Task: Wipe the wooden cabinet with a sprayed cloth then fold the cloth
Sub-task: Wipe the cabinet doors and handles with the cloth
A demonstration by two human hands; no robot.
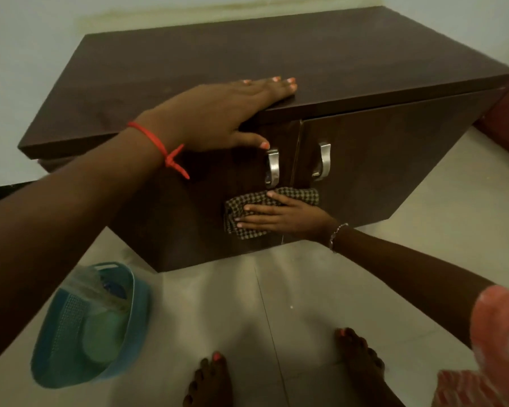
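**Cloth pressed flat on the cabinet front**

My right hand (279, 217) lies spread, fingers extended, flat on the checked cloth (265, 211), pressing it against the front of the dark wooden cabinet (276, 51). The cloth sits just below the left door handle (272, 168) and spans the seam between the two doors; the right door handle (322, 163) is just beside and above it. My left hand (232, 113) rests open on the cabinet's top edge, fingers flat on the top surface, thumb hanging down over the front near the left handle, gripping nothing. A red thread (159, 145) circles my left wrist, a beaded bracelet (335, 235) my right. On the tiled floor (306, 289) to my left sits a blue basket (91, 324), and my bare feet (212, 380) stand before the cabinet.
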